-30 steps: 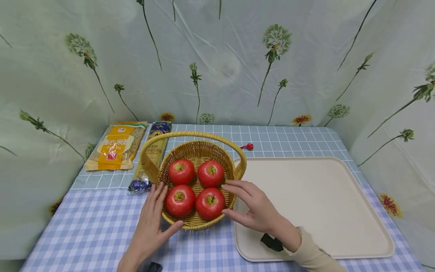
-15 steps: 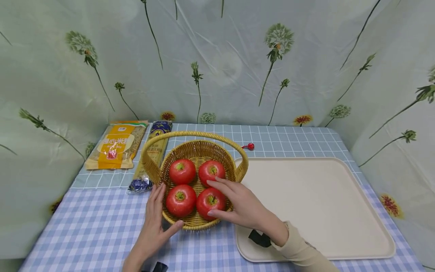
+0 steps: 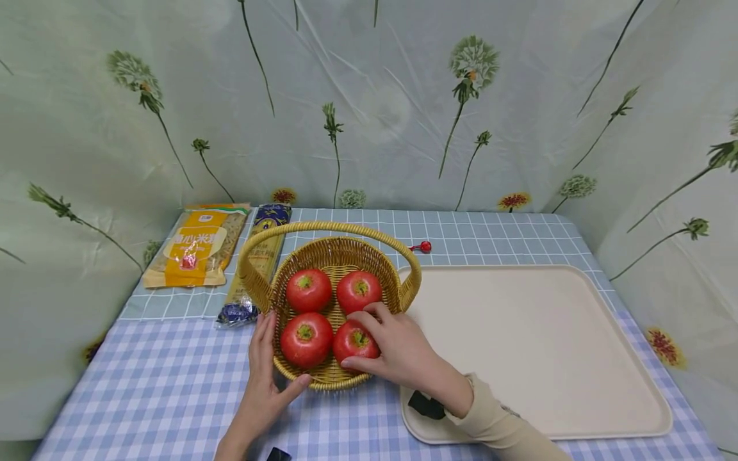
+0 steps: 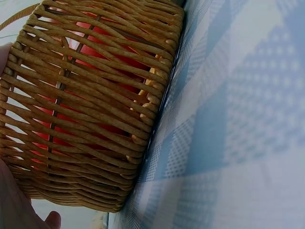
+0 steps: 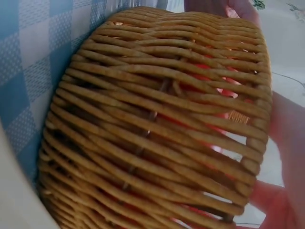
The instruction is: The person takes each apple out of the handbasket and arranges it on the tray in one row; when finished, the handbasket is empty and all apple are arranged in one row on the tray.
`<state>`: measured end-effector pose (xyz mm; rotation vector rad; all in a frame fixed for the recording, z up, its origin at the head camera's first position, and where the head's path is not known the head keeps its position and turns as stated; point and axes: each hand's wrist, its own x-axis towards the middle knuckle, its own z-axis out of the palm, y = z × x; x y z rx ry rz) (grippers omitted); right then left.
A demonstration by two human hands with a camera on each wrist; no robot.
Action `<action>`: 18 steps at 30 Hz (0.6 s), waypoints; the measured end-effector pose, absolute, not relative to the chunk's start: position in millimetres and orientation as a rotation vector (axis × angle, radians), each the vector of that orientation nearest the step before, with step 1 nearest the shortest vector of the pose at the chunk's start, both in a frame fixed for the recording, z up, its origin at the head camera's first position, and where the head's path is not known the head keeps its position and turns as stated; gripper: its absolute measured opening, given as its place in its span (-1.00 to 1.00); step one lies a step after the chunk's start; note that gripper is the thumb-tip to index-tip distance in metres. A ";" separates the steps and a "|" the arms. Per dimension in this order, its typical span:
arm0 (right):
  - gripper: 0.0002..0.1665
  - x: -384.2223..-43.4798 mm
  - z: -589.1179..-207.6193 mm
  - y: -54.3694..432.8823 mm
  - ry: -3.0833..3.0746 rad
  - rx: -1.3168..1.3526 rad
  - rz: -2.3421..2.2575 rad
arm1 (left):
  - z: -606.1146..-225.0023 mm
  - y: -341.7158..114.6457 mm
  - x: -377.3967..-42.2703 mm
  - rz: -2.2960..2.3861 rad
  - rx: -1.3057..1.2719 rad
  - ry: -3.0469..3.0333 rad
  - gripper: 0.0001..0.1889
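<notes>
A yellow-brown wicker basket (image 3: 328, 386) with a tall arched handle (image 3: 328, 226) stands on the checked cloth. Inside sit several red apples: two at the back (image 3: 309, 291) (image 3: 359, 289), one front left (image 3: 307, 339) and one front right (image 3: 350, 344). My right hand (image 3: 403, 346) reaches over the basket's right rim, its fingers and thumb curled about the front-right apple. Against the left front of the rim rests my left hand (image 3: 261, 381), fingers straight and thumb spread. Both wrist views show the woven side close up, red fruit behind it; the right fingertips' contact is partly hidden.
A large beige tray (image 3: 519, 346) lies to the right, close beside the basket. Behind left are a yellow grain bag (image 3: 196, 250) and a spaghetti packet (image 3: 259, 262). A small red object (image 3: 424, 247) lies behind the tray. Dandelion-print cloth (image 3: 392, 115) hangs around the table.
My right hand has moved left from the basket's right rim and over the front-right apple, and its fingers have closed around it. My left hand has stayed nearly still at the rim.
</notes>
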<state>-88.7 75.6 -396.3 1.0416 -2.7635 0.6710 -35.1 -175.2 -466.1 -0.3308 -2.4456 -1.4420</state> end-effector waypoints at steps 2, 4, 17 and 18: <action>-0.33 -88.6 -396.6 74.4 -2.777 1.039 0.641 | -466.7 -175.5 -34.7 -1.449 -0.324 -2.449 0.17; -0.36 -88.5 -397.0 73.8 -2.789 1.033 0.629 | -467.7 -176.1 -34.6 -1.450 -0.325 -2.450 0.18; -0.39 -89.2 -396.9 70.3 -2.825 0.998 0.583 | -470.9 -177.5 -36.4 -1.470 -0.354 -2.425 0.16; -0.39 -89.5 -396.9 70.0 -2.835 0.995 0.576 | -470.6 -177.2 -36.5 -1.475 -0.355 -2.423 0.16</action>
